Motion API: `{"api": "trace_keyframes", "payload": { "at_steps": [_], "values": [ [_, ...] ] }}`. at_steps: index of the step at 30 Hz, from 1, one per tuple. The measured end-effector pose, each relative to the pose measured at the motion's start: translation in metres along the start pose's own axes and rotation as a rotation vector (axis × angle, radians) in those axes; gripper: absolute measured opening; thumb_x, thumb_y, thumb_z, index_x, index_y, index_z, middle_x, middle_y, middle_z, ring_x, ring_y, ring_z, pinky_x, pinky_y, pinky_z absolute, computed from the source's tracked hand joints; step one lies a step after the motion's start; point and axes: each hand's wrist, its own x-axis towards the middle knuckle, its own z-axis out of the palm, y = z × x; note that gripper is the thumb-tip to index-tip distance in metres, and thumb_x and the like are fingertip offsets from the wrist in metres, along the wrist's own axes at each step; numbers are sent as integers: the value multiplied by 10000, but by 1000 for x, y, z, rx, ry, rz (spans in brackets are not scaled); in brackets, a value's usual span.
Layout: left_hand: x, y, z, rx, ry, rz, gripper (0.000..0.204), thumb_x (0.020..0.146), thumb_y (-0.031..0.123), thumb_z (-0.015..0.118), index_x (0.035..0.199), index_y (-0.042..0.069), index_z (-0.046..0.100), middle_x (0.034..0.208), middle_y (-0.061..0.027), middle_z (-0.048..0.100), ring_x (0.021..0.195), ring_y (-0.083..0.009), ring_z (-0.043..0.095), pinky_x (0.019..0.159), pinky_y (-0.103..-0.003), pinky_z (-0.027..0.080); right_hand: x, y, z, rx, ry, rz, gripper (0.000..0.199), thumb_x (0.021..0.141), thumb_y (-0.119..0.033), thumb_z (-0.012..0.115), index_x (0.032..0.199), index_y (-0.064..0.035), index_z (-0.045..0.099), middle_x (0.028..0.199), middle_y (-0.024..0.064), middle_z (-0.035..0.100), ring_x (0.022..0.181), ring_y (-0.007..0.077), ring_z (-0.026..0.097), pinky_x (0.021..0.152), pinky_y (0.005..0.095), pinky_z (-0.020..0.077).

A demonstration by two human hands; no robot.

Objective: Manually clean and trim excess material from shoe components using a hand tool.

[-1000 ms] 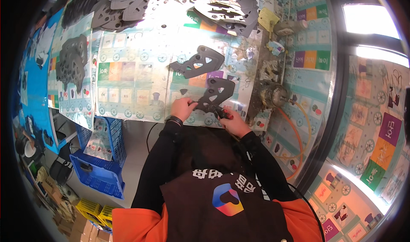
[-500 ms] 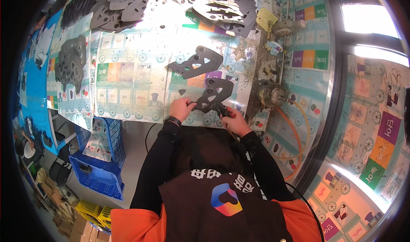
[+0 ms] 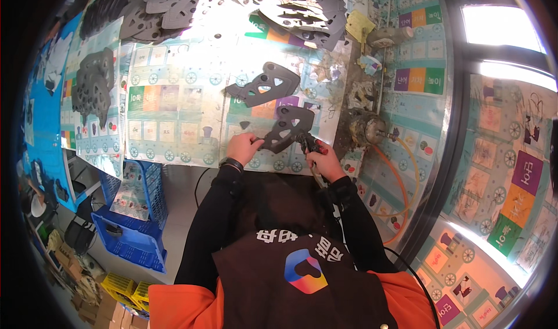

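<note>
A dark grey flat piece with cut-out openings (image 3: 289, 128) lies at the table's near edge, slightly tilted. My left hand (image 3: 244, 149) pinches its narrow left tip between thumb and fingers. Wrapped round a red-and-black hand tool (image 3: 311, 145), my right hand (image 3: 327, 160) sits at the piece's lower right edge. The tool's head reaches up to or over that edge; whether it touches cannot be made out. Just beyond lies a second matching grey piece (image 3: 269, 85), flat on the table, with neither hand on it.
Many similar grey pieces (image 3: 174, 6) are heaped along the far side, and another stack (image 3: 95, 90) stands at the left. To the right are a grimy round metal fitting (image 3: 367, 127) and an orange hose (image 3: 403, 183). A blue crate (image 3: 131, 236) sits below the table's left part.
My right hand and the tool have shifted slightly right, and the tool's head has turned a little. My left hand keeps its pinch on the grey piece.
</note>
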Motion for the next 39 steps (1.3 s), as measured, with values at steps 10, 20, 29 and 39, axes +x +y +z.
{"api": "trace_keyframes", "payload": {
  "at_steps": [10,20,29,39],
  "values": [
    [0,1,-1,-12,-15,-20,319,809,379,757,771,65,714,723,-145,674,714,-356,654,636,-450,501,6,2,-5,97,71,-54,143,798,-73,594,936,-34,593,647,19,584,515,94,520,412,238,329],
    [0,0,-2,8,-17,-22,329,811,386,756,768,63,712,717,-146,672,711,-356,655,637,-450,500,9,-4,-14,155,132,-32,140,795,12,548,929,6,589,699,40,564,553,133,541,519,276,427],
    [-2,2,-3,-11,-10,-19,323,812,381,757,769,63,712,720,-143,673,712,-351,653,635,-442,498,8,-12,-11,195,153,-92,113,802,19,564,911,10,592,682,34,563,552,127,540,527,269,424],
    [-3,-1,-2,-17,4,-5,311,806,376,761,777,70,711,728,-134,674,713,-347,648,623,-436,492,10,-20,1,174,131,-81,126,799,-24,600,925,-13,602,682,23,569,556,104,536,451,250,331]
  ]
}}
